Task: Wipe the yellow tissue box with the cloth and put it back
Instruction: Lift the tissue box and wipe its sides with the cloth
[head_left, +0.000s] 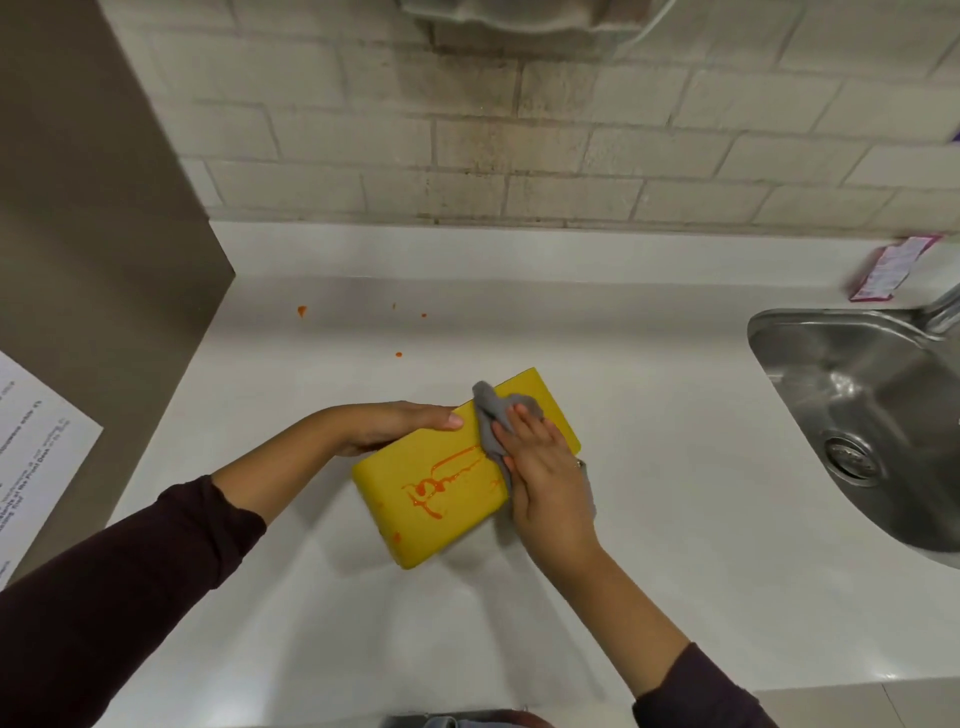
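The yellow tissue box (431, 512) lies flat on the white counter (649, 467), angled with one end toward the wall. Orange-red smears cross its top face. My left hand (400, 423) grips the box's left long edge, thumb on top. My right hand (545, 467) presses a crumpled grey cloth (491, 415) onto the box's far right part, fingers flat over it. Part of the cloth hangs down under my right palm beside the box.
Small orange spots (302, 310) dot the counter behind the box. A steel sink (872, 415) is set in at the right, a pink packet (888, 267) behind it. A brown panel (104, 234) with a paper sheet (36, 447) stands at the left. A tiled wall runs behind.
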